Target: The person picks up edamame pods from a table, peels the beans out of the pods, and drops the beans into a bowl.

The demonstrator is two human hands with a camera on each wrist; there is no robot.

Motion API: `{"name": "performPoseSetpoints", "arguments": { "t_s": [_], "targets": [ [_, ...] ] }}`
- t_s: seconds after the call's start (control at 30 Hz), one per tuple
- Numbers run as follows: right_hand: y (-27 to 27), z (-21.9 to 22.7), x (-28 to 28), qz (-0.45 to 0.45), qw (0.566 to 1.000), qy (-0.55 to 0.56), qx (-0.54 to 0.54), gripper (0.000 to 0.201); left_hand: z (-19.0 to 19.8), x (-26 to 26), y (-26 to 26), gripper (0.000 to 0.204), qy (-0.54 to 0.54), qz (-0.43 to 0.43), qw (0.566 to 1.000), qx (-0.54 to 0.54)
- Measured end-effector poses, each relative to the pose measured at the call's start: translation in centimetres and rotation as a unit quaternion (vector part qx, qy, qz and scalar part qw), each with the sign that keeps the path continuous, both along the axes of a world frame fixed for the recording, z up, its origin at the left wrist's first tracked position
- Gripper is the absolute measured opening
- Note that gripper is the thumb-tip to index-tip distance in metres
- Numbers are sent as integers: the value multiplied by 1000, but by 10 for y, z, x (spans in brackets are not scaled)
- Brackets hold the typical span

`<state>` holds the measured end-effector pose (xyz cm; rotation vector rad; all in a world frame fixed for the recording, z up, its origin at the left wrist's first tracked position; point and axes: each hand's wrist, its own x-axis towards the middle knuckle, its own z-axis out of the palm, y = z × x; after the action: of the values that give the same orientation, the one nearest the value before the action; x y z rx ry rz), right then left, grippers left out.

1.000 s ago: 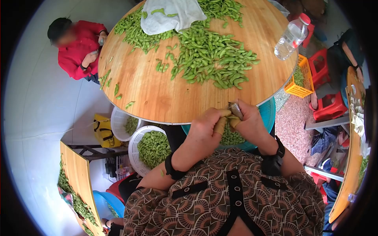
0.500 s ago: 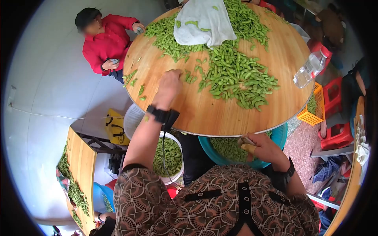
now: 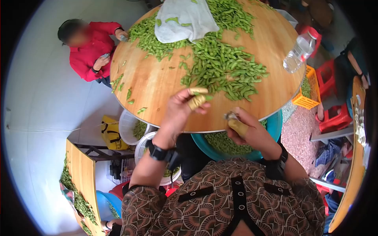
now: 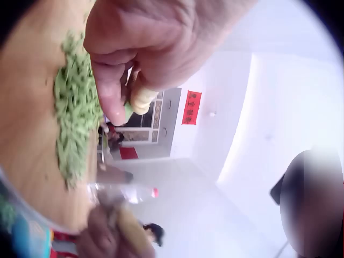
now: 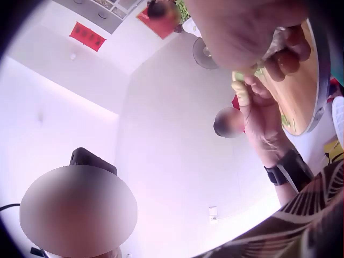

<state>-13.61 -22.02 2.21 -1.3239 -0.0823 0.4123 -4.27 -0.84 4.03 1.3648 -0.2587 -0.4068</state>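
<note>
My left hand (image 3: pixel 179 112), with yellow covers on its thumb and finger, pinches a green soybean pod (image 3: pixel 208 97) above the near part of the round table. The pod's green (image 4: pixel 128 112) shows between the fingertips in the left wrist view. Right of it, over the table's front edge, my right hand (image 3: pixel 252 129) grips a small grey, shiny tool (image 3: pixel 231 116); its kind is unclear, mostly covered by the fingers. A yellow cover wraps the right thumb. Beyond both hands spreads a pile of soybean pods (image 3: pixel 224 67) on the wooden table (image 3: pixel 157 106).
A teal basin (image 3: pixel 208 147) of pods sits under the table edge, with white baskets (image 3: pixel 125 128) to its left. A plastic bottle (image 3: pixel 297 55) stands at the table's right. A white cloth (image 3: pixel 185 19) lies on the pods; a person in red (image 3: pixel 86 51) is at left.
My left hand reached out to the loose pods at the table's left, then came back toward the right hand with a pod. The right hand dropped lower, then rose, keeping the grey tool.
</note>
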Motion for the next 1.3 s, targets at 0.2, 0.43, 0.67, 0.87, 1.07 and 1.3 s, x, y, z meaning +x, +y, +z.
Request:
{"name": "performPoseSetpoints", "arguments": {
  "t_s": [0.2, 0.43, 0.67, 0.87, 1.07, 1.3],
  "targets": [
    [9, -3, -1, -48, 998, 5, 35, 17, -27, -47, -27, 21, -223, 33, 972, 74],
    [0, 1, -9, -45, 997, 19, 57, 23, -22, -55, -31, 21, -328, 45, 931, 150],
    [1, 0, -11, -60, 997, 2, 41, 30, -28, -53, -34, 26, -339, 39, 931, 130],
    [-1, 3, -14, -63, 998, -5, 24, 26, -12, -60, -22, 28, -558, 9, 772, 305],
    [-15, -16, -5, 82, 919, 204, 326, 20, -31, -60, -25, 26, -209, -55, 973, 80],
    [-15, -16, -4, 12, 937, 196, 289, 19, -38, -58, -34, 24, -394, 26, 896, 203]
  ]
}}
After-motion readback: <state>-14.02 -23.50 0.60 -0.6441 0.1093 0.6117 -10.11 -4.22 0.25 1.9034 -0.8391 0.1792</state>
